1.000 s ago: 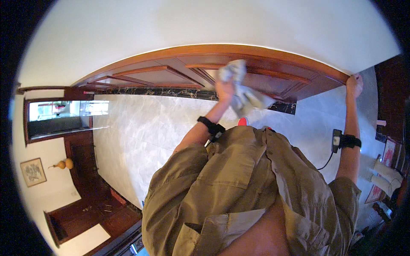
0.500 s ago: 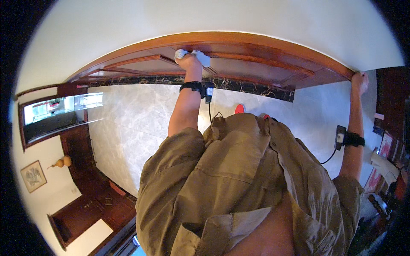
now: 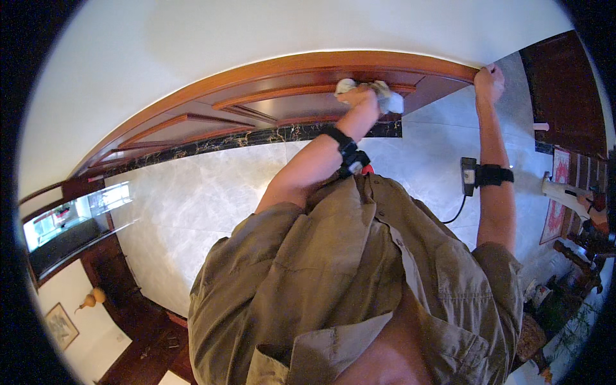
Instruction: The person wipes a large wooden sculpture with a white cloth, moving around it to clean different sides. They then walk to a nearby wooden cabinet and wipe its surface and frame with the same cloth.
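Bunched in my left hand point(image 3: 359, 96) is a white cloth point(image 3: 388, 101), pressed against the face of the reddish-brown wood panelling point(image 3: 289, 96) on the wall ahead. Loose folds of it stick out on both sides of the closed fingers. Out to the right, my right hand point(image 3: 489, 83) is curled round the panelling's end corner, just below its top rail point(image 3: 410, 63); some fingertips are hidden there. Each wrist wears a black strap with a small dark device, and the one on the right point(image 3: 470, 176) trails a cable.
A black marbled skirting point(image 3: 269, 135) runs along the panelling's foot above a pale tiled floor point(image 3: 192, 205). Beyond the wall's end stand dark wooden furniture point(image 3: 564, 90) and, lower right, several plants and ornaments. A glazed opening point(image 3: 70, 221) and a gourd point(image 3: 93, 299) are at left.
My left hand has slid to the right along the panelling with the cloth. My view has shifted to the right, while my right hand stays at the corner.
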### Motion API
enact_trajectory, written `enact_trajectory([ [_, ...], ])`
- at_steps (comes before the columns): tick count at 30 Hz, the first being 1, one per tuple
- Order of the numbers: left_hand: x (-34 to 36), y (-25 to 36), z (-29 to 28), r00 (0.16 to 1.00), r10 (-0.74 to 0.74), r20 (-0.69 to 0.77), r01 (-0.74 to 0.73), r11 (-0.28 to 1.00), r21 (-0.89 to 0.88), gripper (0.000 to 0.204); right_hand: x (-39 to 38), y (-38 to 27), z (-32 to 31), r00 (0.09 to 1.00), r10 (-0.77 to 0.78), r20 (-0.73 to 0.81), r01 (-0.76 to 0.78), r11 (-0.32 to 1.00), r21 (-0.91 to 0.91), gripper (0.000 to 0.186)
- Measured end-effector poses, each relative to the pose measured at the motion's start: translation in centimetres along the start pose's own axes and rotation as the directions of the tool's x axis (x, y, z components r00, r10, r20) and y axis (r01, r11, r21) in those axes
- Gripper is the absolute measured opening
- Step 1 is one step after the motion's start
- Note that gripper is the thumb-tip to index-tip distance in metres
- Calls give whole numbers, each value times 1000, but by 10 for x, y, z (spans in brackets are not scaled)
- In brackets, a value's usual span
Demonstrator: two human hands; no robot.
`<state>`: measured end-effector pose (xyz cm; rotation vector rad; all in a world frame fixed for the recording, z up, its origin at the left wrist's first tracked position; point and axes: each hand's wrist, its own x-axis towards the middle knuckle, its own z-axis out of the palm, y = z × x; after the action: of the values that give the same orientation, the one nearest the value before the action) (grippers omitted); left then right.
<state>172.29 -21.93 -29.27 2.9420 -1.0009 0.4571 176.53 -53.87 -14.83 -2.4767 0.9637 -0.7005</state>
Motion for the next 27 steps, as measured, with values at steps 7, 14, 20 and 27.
enact_trajectory([
  [7, 64, 94, -4, 952, 253, 170, -289, 927, 238, 15, -7, -9, -2, 997, 73, -17, -72, 997, 20, 36],
  [14, 73, 112, -28, 956, -289, 53, 153, 335, -930, 18, 1, 8, 5, 999, 6, -34, -7, 1000, -27, 33],
  [20, 36, 39, 113, 180, -631, 755, 468, -620, -630, 38, 7, 28, 36, 973, -219, -69, 216, 976, -41, 31],
  [27, -43, -133, 2, 293, -745, 599, -537, -647, -542, 20, 5, 16, 26, 996, -86, 23, 80, 979, 185, 38],
])
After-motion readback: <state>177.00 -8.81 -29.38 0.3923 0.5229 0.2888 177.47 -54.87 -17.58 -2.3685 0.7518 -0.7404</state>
